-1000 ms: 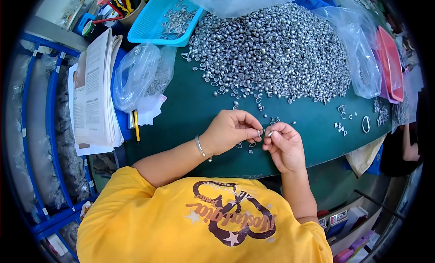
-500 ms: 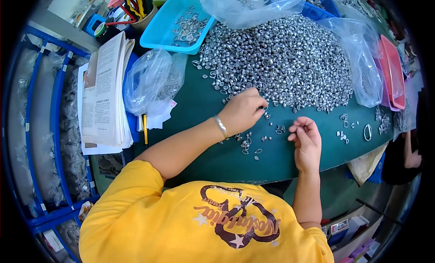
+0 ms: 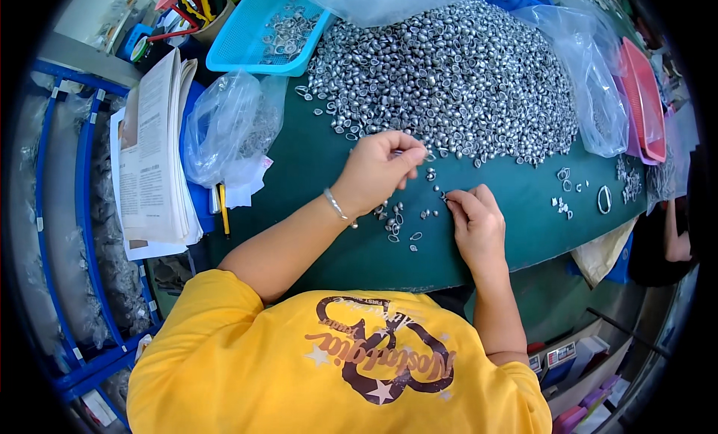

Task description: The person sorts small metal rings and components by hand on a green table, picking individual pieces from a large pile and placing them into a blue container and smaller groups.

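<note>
My left hand (image 3: pixel 380 168), with a silver bangle at its wrist, is closed in a pinch at the near edge of a big heap of small silver metal pieces (image 3: pixel 449 75). Between its thumb and forefinger shows a small silver loop-shaped piece (image 3: pixel 429 157). Lower and to the right, my right hand (image 3: pixel 480 223) pinches a tiny silver metal piece (image 3: pixel 444 197) at its fingertips, close to the green tabletop (image 3: pixel 479 178). Several loose metal pieces (image 3: pixel 395 223) lie scattered on the table between my forearms.
A turquoise basket (image 3: pixel 217 58) holding metal pieces stands far left, beside a clear plastic bag (image 3: pixel 221 127) and stacked papers (image 3: pixel 149 157). To the right are another plastic bag (image 3: pixel 594 97), a red basket (image 3: pixel 645 105), a metal ring (image 3: pixel 604 200) and small piles.
My right hand has moved left and down onto the table, its fingers now pinching a tiny piece. A loop-shaped piece now shows in my left hand's pinch. The whole view has shifted slightly.
</note>
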`<state>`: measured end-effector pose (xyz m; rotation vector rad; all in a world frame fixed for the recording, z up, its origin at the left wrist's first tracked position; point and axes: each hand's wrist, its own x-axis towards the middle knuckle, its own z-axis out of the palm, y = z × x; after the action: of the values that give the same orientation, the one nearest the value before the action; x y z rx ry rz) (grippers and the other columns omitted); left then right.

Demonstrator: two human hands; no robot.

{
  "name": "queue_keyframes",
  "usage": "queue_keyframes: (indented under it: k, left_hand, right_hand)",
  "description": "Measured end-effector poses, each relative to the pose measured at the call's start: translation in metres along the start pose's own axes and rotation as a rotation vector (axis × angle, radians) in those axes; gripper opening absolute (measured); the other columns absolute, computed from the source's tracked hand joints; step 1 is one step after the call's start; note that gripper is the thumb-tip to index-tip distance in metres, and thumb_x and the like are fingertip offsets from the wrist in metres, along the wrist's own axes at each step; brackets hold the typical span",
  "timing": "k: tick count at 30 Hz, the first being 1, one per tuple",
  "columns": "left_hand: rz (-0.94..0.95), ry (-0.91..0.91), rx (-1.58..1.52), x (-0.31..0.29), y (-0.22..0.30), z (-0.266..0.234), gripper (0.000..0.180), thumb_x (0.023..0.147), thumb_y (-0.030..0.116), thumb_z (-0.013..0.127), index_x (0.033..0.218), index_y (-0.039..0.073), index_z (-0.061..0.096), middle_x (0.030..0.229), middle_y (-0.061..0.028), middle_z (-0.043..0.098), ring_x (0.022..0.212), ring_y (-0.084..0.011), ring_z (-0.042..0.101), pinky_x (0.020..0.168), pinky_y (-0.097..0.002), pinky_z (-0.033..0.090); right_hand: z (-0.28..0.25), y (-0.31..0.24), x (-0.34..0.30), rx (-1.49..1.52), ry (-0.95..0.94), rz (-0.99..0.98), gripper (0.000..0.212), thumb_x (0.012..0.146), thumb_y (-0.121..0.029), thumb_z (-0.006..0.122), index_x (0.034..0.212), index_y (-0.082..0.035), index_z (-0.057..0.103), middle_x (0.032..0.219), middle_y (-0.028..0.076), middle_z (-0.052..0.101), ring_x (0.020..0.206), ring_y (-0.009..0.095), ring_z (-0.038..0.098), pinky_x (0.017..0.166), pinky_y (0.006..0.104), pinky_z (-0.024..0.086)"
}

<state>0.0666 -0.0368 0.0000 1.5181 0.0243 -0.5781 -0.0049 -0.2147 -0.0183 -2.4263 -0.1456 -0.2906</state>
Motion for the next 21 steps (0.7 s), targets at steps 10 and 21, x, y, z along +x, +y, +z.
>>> queue_keyframes:
  k: [10, 21]
  left_hand:
    - [-0.129, -0.134, -0.626, -0.017, -0.006, -0.01, 0.009, 0.081, 0.003, 0.05, 0.088, 0.0, 0.054, 0.079, -0.0106, 0.059, 0.068, -0.0142, 0.059, 0.057, -0.0208, 0.049]
    - [0.259, -0.099, 0.34, -0.03, -0.014, 0.006, 0.006, 0.072, 0.004, 0.064, 0.077, 0.005, 0.062, 0.068, 0.0026, 0.049, 0.056, -0.003, 0.043, 0.05, -0.0169, 0.036]
  right_hand:
    - [-0.025, 0.03, 0.003, 1.39, -0.045, 0.567, 0.004, 0.08, -0.001, 0.052, 0.083, 0.0, 0.054, 0.073, 0.009, 0.055, 0.058, 0.009, 0.049, 0.043, 0.0167, 0.038]
    - [-0.013, 0.013, 0.007, 0.284, -0.019, 0.102, 0.012, 0.069, 0.004, 0.063, 0.079, -0.001, 0.059, 0.068, 0.006, 0.052, 0.054, 0.014, 0.047, 0.05, 0.0246, 0.04]
